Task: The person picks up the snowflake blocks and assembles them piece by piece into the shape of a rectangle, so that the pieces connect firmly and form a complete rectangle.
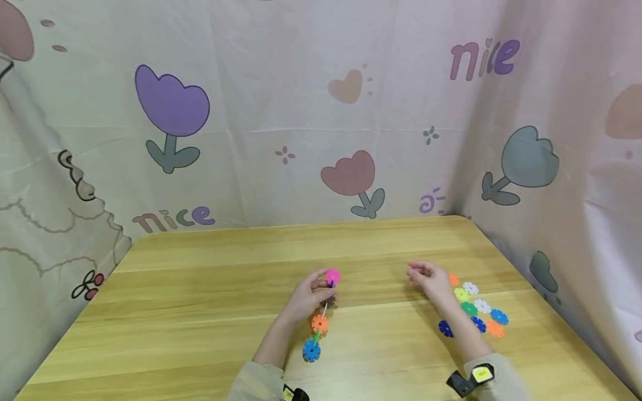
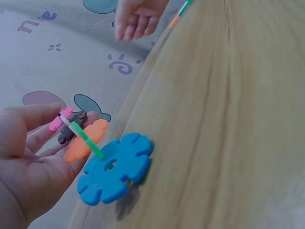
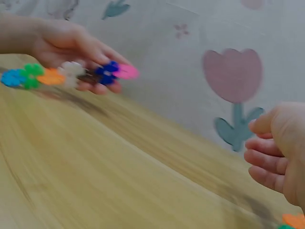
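Note:
My left hand (image 1: 305,298) pinches a chain of interlocked plastic snowflake discs near its far end. At that far end is a pink disc (image 1: 333,277); a dark blue disc (image 3: 106,73) and a brown disc (image 2: 72,128) follow, close to the fingers. A white disc (image 3: 72,74), an orange disc (image 1: 319,323), a green disc (image 3: 33,76) and a blue disc (image 1: 311,351) run toward me. My right hand (image 1: 432,283) hovers over the table to the right, fingers loosely bent, with nothing visible in it. It is nearest the loose discs.
Several loose snowflake discs lie on the right of the wooden table (image 1: 200,289), among them a green disc (image 1: 469,309), a white disc (image 1: 482,306) and a blue disc (image 1: 499,317). The right forearm partly covers them. A printed curtain (image 1: 281,111) hangs behind and beside the table.

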A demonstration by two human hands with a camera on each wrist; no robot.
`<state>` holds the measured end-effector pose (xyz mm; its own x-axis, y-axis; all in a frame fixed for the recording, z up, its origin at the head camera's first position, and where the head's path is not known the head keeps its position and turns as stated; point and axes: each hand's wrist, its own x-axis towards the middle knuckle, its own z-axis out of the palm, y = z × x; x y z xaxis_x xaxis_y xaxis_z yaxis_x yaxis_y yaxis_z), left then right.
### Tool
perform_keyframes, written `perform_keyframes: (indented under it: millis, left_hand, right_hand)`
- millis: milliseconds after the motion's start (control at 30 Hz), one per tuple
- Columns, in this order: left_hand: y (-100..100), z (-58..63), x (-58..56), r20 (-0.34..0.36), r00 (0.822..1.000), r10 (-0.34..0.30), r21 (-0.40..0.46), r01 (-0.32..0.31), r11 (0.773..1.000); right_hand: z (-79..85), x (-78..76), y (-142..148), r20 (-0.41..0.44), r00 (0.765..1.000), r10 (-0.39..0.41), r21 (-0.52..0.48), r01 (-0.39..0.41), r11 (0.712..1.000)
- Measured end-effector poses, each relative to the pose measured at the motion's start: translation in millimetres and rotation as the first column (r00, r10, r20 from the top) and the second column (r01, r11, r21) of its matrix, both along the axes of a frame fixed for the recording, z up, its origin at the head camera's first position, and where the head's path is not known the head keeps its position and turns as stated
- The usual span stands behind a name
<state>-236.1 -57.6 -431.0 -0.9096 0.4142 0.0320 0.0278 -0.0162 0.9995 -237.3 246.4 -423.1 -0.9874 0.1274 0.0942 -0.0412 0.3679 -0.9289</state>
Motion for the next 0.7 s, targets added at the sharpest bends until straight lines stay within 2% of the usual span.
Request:
perform_keyframes:
  millis: [233,500,700]
  left_hand:
    - [-1,-1.5,-1.1,0.006,1.0,0.011,0.015,-0.011,1.0]
    - [-2,0.9,0.4,0.024,0.999,0.029,0.028,-0.03,0.999]
    - [-3,0.8,0.2,0.042,0.998,0.052,0.025,-0.053,0.998]
  right_hand:
    - [-1.4,13.3,46,0.06,0.995,-0.081,0.198,0.067,0.978]
    - [-1.3,24.3,71,0.053,0.994,-0.099,0.411,0.069,0.909]
    - [-5.9,22.8,76,0.082,0.993,-0.089,0.498,0.037,0.866]
